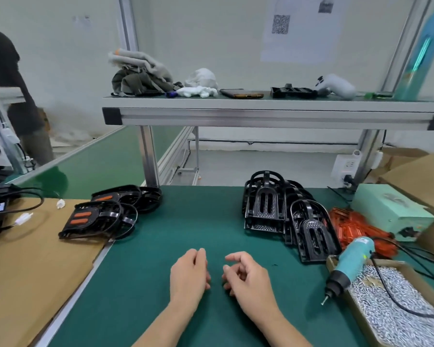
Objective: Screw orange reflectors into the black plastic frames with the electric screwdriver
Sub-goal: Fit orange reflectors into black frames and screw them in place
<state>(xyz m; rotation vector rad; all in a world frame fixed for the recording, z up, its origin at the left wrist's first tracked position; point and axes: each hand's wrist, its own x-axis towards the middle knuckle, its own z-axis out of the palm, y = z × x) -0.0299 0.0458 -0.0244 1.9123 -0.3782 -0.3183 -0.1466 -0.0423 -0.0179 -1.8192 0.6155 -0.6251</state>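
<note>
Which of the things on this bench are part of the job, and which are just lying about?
Job: empty black frames, orange reflectors, electric screwdriver, tray of screws, finished frames on the left.
Lying about: bundled clothes, phone, white rags, all on the shelf.

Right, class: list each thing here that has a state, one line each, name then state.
left hand: loosely curled, empty
right hand: loosely curled, empty
electric screwdriver: unheld, lying on the screw tray
left frames: reflectors fitted
right frames: slots empty
loose reflectors: piled

The screw tray (411,266) runs off the right edge; wall codes (281,23) blur unreadably.
</note>
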